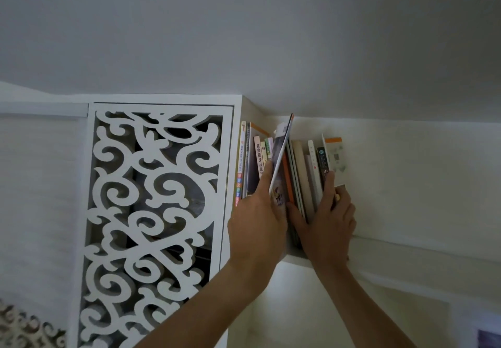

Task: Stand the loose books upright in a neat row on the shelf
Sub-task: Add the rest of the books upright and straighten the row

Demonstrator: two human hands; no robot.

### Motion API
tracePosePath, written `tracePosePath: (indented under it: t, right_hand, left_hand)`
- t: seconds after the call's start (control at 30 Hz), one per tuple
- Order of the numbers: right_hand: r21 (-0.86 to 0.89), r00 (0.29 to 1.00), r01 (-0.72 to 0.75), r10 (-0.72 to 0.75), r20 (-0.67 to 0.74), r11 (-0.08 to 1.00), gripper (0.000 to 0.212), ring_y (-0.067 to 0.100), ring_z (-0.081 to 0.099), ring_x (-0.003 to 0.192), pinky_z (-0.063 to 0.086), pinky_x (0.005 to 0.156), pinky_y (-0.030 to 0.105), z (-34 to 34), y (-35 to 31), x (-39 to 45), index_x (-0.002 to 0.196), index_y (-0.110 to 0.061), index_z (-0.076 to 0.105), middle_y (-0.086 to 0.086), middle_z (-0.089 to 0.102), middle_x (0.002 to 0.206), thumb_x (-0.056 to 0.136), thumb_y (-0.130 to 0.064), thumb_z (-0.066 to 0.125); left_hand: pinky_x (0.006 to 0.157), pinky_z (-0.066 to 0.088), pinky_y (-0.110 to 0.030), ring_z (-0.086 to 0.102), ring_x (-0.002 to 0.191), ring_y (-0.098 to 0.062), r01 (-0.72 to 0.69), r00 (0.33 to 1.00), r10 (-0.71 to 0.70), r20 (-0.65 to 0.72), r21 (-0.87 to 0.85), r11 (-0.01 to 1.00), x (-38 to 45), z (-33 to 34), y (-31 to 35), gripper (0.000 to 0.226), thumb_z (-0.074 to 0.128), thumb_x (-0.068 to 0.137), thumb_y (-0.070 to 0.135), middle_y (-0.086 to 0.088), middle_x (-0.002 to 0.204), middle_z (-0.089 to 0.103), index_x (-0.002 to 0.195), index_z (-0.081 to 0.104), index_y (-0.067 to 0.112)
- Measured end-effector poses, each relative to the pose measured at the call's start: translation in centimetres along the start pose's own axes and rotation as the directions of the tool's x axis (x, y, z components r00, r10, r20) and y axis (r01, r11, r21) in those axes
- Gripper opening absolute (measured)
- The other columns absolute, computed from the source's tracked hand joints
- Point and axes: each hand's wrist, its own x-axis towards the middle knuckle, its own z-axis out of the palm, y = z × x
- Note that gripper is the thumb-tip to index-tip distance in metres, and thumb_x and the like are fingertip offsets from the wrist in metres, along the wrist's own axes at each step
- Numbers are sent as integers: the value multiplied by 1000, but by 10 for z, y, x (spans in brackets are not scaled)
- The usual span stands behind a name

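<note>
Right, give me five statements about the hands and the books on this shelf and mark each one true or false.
1. The left hand grips a thin book that is tilted. True.
2. The right hand hangs idle below the shelf. False: it is at the right group of books, fingers on their spines.
3. All books stand in one tight row. False: a gap splits them where the thin book is held.
4. A white fretwork panel is left of the books. True.
5. The thin book lies flat. False: it leans.

left hand [257,220]: raised, grip pinching | right hand [328,220]: raised, fingers spread, pressing flat
</note>
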Motion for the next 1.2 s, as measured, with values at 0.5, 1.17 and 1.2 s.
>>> tracePosePath:
  t: [0.5, 1.17, 1.2]
  right_hand:
    - [-53, 991, -124, 127, 49, 991, 143, 48, 18, 151, 19, 117, 69, 14, -42, -7, 164, -12, 9, 31, 17, 163, 59, -93, 62]
    - [19, 989, -109, 110, -102, 994, 129, 46, 20, 150, 23, 113, 65, 19, -37, -9, 163, -18, 22, 27, 16, 164, 64, -94, 57]
    - [23, 989, -104, 106, -107, 994, 131, 45, 20, 150, 23, 113, 65, 19, -37, -10, 162, -18, 23, 27, 16, 164, 63, -94, 59]
  left_hand:
    - [50, 57, -42, 64, 58, -19, -23, 995, 28, -97, 58, 998, 0, -56, -14, 67, 43, 97, 7, -4, 80, 69, 157, 35, 37]
    - [65, 62, -38, 68, 66, -17, 12, 996, -13, -84, -11, 1000, 13, 5, -23, 59, 48, 100, 13, -2, 87, 72, 156, 37, 29]
    - [66, 63, -36, 68, 67, -16, 10, 997, -11, -77, -21, 1000, 20, 15, -27, 60, 50, 101, 13, -2, 90, 72, 157, 35, 28]
